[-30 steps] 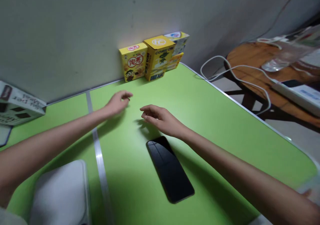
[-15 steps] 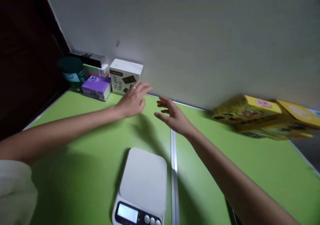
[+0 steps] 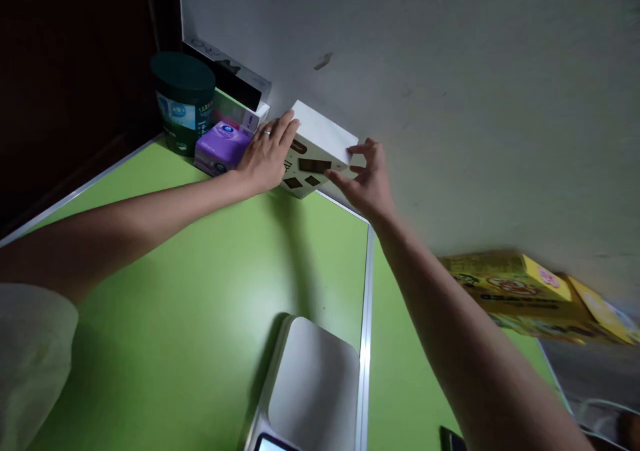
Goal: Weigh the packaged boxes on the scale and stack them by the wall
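A white box (image 3: 323, 134) with dark printed squares stands at the back edge of the green table, against the wall. My left hand (image 3: 269, 152), with a ring on one finger, lies against the box's left side, its fingers close together on the front edge. At the box's right end, my right hand (image 3: 367, 176) grips the corner between thumb and fingers. A white kitchen scale (image 3: 315, 384) rests nearer to me, its display cut off by the bottom of the view.
Left of the box are a purple box (image 3: 223, 145), a dark green tub (image 3: 183, 97) and stacked flat boxes (image 3: 235, 81). Yellow packages (image 3: 520, 287) lie at the right by the wall. A metal strip (image 3: 367, 304) divides the green table (image 3: 200, 291).
Both hands have moved up to the white box, and my right hand has taken hold of its right end. The view has shifted and tilted.
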A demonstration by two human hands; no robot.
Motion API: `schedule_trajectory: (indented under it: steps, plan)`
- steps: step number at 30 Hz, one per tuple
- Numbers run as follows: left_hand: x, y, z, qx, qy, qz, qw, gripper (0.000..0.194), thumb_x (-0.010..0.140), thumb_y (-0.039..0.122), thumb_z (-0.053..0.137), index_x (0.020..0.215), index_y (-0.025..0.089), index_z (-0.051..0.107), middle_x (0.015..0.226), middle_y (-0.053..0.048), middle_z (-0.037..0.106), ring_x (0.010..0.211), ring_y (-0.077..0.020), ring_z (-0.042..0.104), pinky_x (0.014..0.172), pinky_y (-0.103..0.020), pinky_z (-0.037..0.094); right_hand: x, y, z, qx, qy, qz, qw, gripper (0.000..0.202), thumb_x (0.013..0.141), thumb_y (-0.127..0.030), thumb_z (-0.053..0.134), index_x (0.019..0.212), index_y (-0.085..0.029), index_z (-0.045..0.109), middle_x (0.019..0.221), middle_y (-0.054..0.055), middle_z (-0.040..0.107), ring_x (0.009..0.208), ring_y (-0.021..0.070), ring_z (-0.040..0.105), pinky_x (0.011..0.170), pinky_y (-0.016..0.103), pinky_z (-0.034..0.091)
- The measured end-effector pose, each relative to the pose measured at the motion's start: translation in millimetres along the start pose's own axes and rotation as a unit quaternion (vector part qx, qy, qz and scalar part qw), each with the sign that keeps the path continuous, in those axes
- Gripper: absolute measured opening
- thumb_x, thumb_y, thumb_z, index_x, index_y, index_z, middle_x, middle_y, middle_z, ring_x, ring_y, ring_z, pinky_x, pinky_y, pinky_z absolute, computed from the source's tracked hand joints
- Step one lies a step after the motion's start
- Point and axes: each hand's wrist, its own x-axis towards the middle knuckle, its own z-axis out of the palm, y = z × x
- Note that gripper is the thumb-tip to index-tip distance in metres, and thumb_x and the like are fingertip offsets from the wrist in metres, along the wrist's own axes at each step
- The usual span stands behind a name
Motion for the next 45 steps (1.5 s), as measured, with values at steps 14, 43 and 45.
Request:
schedule_trajectory:
  steps: [14,43,45]
  plan:
    - [-48,43,-52.2,-0.246,-0.076,0.053,0.965,0.108,0.064,0.022,0.083,0.151,0.031,0.021,0.156,-0.013,0.030,0.143,-0.0404,0.032,0.111,-0.057,0.038,-102,-64,-109,0.084,0.012,-0.005,0.996,0.052,0.060,-0.051,0.086,0.086,-0.025,0.048,0.109,0.009,0.060,0.113,0.0321,0.058,0.090,0.054,0.056]
    - [-190,103,-98.5,-0.097,-0.378,-0.054,0.919,0.130,0.067,0.061,0.074,0.154,0.033,-0.019,0.166,-0.012,0.014,0.143,-0.0411,0.036,0.108,-0.053,0.045,-317,-77,-151,0.119,-0.237,0.116,0.957,0.114,0.073,-0.049,0.078,0.158,-0.030,0.003,0.149,0.018,0.042,0.125,0.0334,0.055,0.101,0.056,0.050]
    - [-190,102,-100.2,-0.102,-0.383,-0.063,0.916,0.130,0.066,0.059,0.075,0.155,0.033,-0.016,0.166,-0.012,0.011,0.145,-0.0406,0.032,0.112,-0.055,0.039,-316,-75,-144,0.110,-0.252,0.107,0.955,0.113,0.074,-0.045,0.078,0.158,-0.029,0.003,0.150,0.017,0.043,0.122,0.0317,0.057,0.100,0.053,0.051]
